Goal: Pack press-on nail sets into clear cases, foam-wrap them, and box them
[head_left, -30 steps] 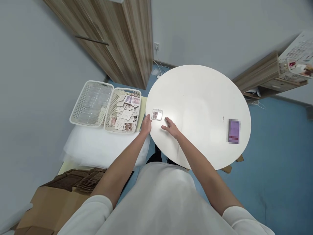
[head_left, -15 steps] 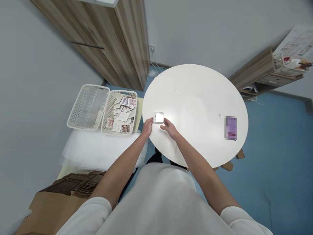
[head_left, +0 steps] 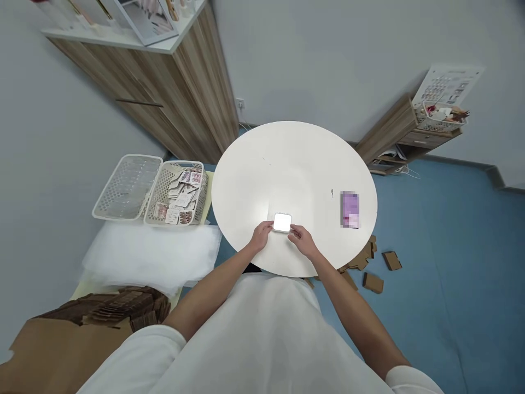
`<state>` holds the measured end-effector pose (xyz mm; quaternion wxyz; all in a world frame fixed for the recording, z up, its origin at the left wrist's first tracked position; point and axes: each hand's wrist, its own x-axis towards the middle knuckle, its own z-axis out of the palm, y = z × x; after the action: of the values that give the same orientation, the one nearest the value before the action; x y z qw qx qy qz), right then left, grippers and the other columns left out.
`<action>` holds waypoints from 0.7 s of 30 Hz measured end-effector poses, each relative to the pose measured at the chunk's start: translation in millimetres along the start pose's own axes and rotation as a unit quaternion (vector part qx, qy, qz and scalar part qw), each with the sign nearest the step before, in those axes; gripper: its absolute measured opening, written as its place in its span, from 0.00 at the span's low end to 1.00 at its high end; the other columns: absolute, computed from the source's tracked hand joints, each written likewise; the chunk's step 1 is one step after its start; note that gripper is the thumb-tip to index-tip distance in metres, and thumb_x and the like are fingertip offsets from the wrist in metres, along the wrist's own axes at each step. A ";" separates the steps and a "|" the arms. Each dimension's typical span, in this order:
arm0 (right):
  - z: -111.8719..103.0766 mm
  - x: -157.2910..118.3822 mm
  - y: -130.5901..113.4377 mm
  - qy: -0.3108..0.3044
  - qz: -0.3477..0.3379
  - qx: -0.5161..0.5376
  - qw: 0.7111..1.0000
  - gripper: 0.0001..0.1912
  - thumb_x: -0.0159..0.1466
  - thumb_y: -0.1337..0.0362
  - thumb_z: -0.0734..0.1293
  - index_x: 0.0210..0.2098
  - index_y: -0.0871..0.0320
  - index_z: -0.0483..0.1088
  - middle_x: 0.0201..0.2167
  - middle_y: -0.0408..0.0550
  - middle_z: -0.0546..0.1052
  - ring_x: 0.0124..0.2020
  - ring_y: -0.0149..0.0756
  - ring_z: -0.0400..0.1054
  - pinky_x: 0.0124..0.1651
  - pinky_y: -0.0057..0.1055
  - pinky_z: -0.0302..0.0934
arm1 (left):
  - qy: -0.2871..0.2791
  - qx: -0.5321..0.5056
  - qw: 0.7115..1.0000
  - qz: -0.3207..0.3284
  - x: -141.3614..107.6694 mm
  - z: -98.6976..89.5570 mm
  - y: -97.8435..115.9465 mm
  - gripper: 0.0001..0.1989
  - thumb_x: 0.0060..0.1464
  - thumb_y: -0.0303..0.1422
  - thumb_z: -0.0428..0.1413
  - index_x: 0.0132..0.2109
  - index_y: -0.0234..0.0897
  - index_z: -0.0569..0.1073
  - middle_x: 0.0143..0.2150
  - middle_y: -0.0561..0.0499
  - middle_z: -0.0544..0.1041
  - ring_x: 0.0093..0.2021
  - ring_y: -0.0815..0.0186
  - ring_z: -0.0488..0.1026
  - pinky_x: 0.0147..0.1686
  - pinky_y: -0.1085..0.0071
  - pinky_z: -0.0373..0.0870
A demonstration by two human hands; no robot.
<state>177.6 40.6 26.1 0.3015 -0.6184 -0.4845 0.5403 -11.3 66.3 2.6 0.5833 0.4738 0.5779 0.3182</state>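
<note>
A small, flat, squarish box (head_left: 282, 222) with a bright white top and a clear-looking rim is between my two hands, over the near part of the round white table (head_left: 303, 164). Its left side is pinched by the fingers of my left hand (head_left: 261, 235). At the opposite side, my right hand (head_left: 302, 241) has its fingertips against the edge, the fingers bent around the corner. Glare hides what is inside the box, and I cannot tell whether it rests on the tabletop or is slightly lifted.
A blurred-out purple item (head_left: 350, 209) lies at the table's right. To the left stand a basket of printed cards (head_left: 176, 194) and a basket of clear plastic pieces (head_left: 129, 186), beside white sheets (head_left: 151, 254) and a cardboard carton (head_left: 61, 350). Small brown boxes (head_left: 373, 283) lie on the floor.
Both hands have brought the box from the table's left side rightward and nearer to my body. My view has also shifted, showing more of the cabinet top and the floor boxes.
</note>
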 end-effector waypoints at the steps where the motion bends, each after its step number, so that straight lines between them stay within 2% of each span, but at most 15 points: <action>1: -5.7 -3.5 6.4 0.003 -0.004 -0.012 1.000 0.22 0.54 0.63 0.64 0.49 0.54 0.63 0.51 0.49 0.64 0.50 0.37 0.63 0.55 0.39 0.57 | -0.001 0.011 1.000 -0.001 -2.4 8.7 -0.4 0.18 0.49 0.28 0.45 0.47 0.36 0.71 0.49 0.47 0.70 0.49 0.62 0.67 0.50 0.64 0.62; 4: -17.5 -8.5 21.2 0.000 -0.021 -0.046 0.999 0.23 0.54 0.65 0.63 0.50 0.55 0.63 0.51 0.49 0.64 0.50 0.36 0.62 0.55 0.38 0.56 | 0.008 0.048 0.999 -0.007 -8.1 28.1 0.0 0.19 0.50 0.28 0.44 0.48 0.37 0.70 0.50 0.47 0.70 0.49 0.63 0.67 0.50 0.65 0.61; 9: -28.7 -7.4 35.3 -0.028 -0.036 -0.066 0.997 0.24 0.54 0.67 0.62 0.51 0.55 0.62 0.50 0.49 0.64 0.49 0.36 0.63 0.54 0.38 0.57 | 0.026 0.090 0.996 -0.002 -15.7 44.8 4.0 0.19 0.50 0.28 0.43 0.48 0.36 0.70 0.50 0.47 0.69 0.50 0.62 0.66 0.50 0.64 0.61; 17: -33.8 -2.6 42.0 -0.068 -0.060 -0.120 0.989 0.23 0.53 0.65 0.62 0.49 0.55 0.63 0.46 0.48 0.66 0.46 0.36 0.62 0.50 0.38 0.58 | 0.052 0.121 0.991 -0.001 -21.8 57.1 7.0 0.19 0.49 0.26 0.43 0.46 0.37 0.71 0.49 0.48 0.70 0.50 0.62 0.66 0.50 0.63 0.61; 21: -34.0 -6.2 41.2 -0.049 -0.081 -0.157 0.983 0.24 0.54 0.66 0.61 0.51 0.55 0.60 0.46 0.49 0.65 0.44 0.36 0.62 0.48 0.38 0.59 | 0.033 0.158 0.987 0.004 -23.0 55.8 6.0 0.20 0.48 0.25 0.43 0.47 0.35 0.69 0.49 0.46 0.69 0.50 0.61 0.66 0.50 0.63 0.62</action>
<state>221.9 25.7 -0.6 0.2191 -0.5895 -0.6260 0.4610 41.3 36.9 10.2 0.4804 0.5520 0.6377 0.2406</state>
